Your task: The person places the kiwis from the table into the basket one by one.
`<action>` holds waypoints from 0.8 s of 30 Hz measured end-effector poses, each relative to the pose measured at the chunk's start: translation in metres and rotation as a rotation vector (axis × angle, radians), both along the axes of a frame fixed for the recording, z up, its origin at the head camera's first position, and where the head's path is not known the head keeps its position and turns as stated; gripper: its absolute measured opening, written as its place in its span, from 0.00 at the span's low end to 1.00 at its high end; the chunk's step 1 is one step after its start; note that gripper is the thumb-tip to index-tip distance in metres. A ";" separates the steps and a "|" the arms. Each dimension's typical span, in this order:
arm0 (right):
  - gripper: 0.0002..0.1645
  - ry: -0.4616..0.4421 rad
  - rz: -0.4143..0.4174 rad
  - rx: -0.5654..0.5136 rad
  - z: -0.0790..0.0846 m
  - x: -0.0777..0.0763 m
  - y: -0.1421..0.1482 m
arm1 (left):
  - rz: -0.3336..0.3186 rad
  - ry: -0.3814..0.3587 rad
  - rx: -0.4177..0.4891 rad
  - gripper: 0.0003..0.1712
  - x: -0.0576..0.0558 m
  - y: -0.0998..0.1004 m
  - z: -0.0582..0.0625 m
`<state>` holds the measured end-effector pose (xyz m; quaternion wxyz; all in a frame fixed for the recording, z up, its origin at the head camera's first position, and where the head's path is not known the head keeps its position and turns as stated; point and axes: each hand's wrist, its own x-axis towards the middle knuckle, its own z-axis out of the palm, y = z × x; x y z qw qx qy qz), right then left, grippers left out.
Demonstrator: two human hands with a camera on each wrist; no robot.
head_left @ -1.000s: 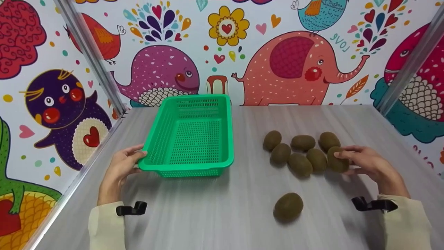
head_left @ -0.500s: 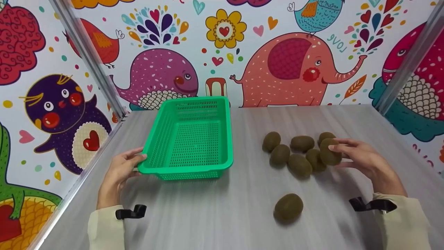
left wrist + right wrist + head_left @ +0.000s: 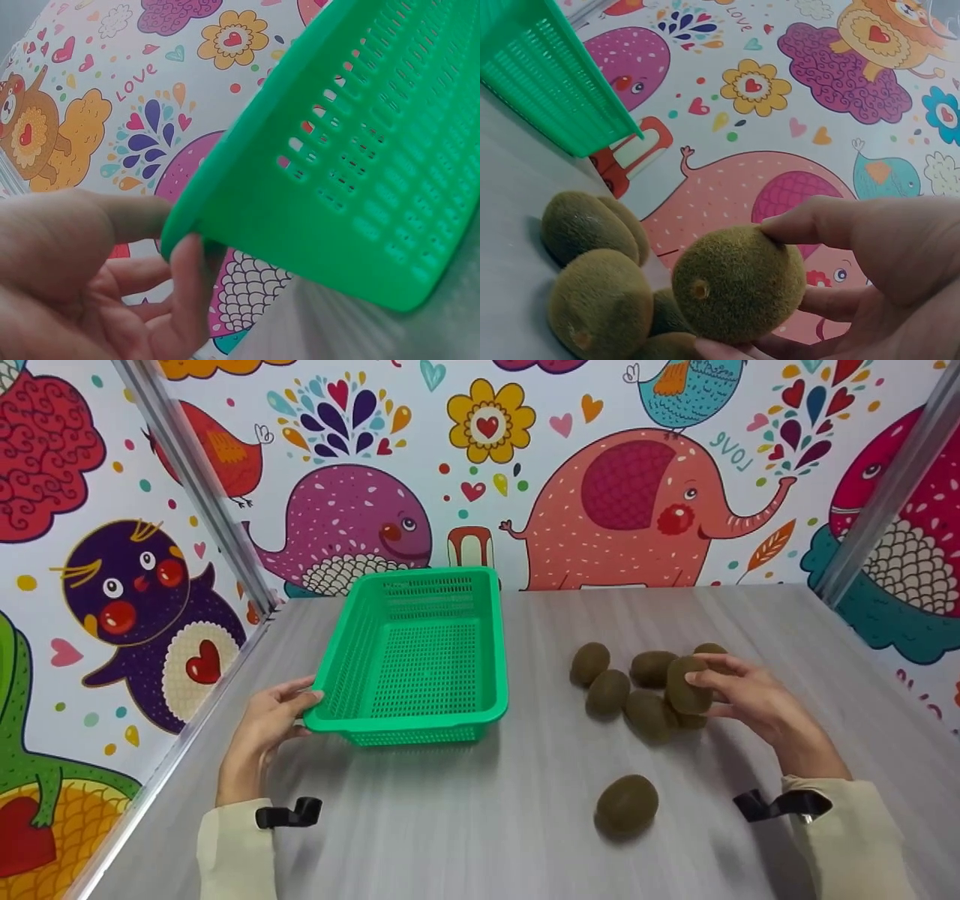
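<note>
A green plastic basket (image 3: 409, 723) with slotted walls stands on the left half of the table, and nothing lies in it. My left hand (image 3: 264, 729) grips its near left corner, thumb and fingers pinching the rim (image 3: 196, 196). On the right side my right hand (image 3: 757, 706) holds a brown fuzzy kiwi (image 3: 739, 285) between thumb and fingers, raised over the other kiwis. That cluster of several kiwis (image 3: 607, 694) lies on the table, some partly hidden behind the held one. One single kiwi (image 3: 626, 807) sits apart, nearer the front.
The grey wood-grain table (image 3: 450, 825) is bounded by walls with cartoon animal prints (image 3: 622, 510). Metal posts (image 3: 202, 487) rise at the back corners. Each wrist wears a black camera mount (image 3: 289, 813).
My right hand has lifted its kiwi from the right end of the cluster and moved it leftward over the others. The left hand keeps its grip on the basket.
</note>
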<state>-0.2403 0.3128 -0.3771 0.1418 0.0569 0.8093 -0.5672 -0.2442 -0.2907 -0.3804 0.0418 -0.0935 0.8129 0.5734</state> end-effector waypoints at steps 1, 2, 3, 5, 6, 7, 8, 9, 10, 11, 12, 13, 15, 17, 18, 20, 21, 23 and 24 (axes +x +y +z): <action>0.45 0.000 0.000 -0.007 0.000 0.000 -0.001 | -0.002 0.000 0.001 0.32 0.000 0.000 0.000; 0.45 0.001 0.001 -0.014 -0.001 0.000 -0.002 | -0.004 0.000 0.001 0.32 0.000 0.000 0.000; 0.45 0.000 0.003 -0.023 -0.001 -0.001 -0.004 | -0.005 0.001 0.001 0.32 0.000 0.000 0.000; 0.47 0.001 0.011 -0.043 0.000 -0.002 -0.007 | -0.007 0.004 -0.001 0.32 0.000 -0.001 0.000; 0.48 0.004 0.015 -0.055 0.000 -0.002 -0.009 | -0.009 0.007 -0.004 0.32 0.000 -0.001 0.000; 0.49 0.006 0.017 -0.066 0.001 -0.003 -0.011 | -0.011 0.010 -0.005 0.32 -0.001 -0.002 0.000; 0.50 0.007 0.018 -0.074 0.003 -0.003 -0.013 | -0.014 0.012 -0.005 0.32 -0.001 -0.002 0.000; 0.51 0.008 0.019 -0.083 0.004 -0.004 -0.015 | -0.018 0.014 -0.003 0.32 -0.001 -0.002 0.000; 0.52 0.012 0.023 -0.088 0.006 -0.005 -0.017 | -0.022 0.015 0.000 0.32 -0.001 -0.003 0.001; 0.53 0.014 0.025 -0.091 0.008 -0.006 -0.019 | -0.027 0.016 0.006 0.32 -0.001 -0.004 0.001; 0.54 0.016 0.025 -0.092 0.010 -0.006 -0.021 | -0.033 0.017 0.014 0.32 -0.001 -0.004 0.001; 0.55 0.018 0.025 -0.088 0.012 -0.007 -0.024 | -0.038 0.018 0.022 0.32 -0.001 -0.005 0.001; 0.57 0.018 0.025 -0.082 0.016 -0.008 -0.029 | -0.050 0.018 0.029 0.33 0.000 -0.008 0.002; 0.59 0.014 0.014 -0.089 0.019 -0.010 -0.035 | -0.067 0.018 0.027 0.33 0.001 -0.010 0.002; 0.59 0.011 0.007 -0.099 0.021 -0.011 -0.038 | -0.078 0.017 0.024 0.34 0.001 -0.011 0.002; 0.60 0.002 -0.004 -0.125 0.024 -0.013 -0.045 | -0.098 0.015 0.016 0.34 0.003 -0.013 0.001; 0.60 0.004 -0.007 -0.146 0.025 -0.015 -0.048 | -0.109 0.015 0.014 0.35 0.003 -0.014 0.001; 0.60 0.004 -0.008 -0.171 0.027 -0.017 -0.054 | -0.127 0.018 0.017 0.36 0.004 -0.014 0.001; 0.59 0.005 -0.004 -0.178 0.029 -0.018 -0.057 | -0.136 0.019 0.021 0.36 0.005 -0.015 0.001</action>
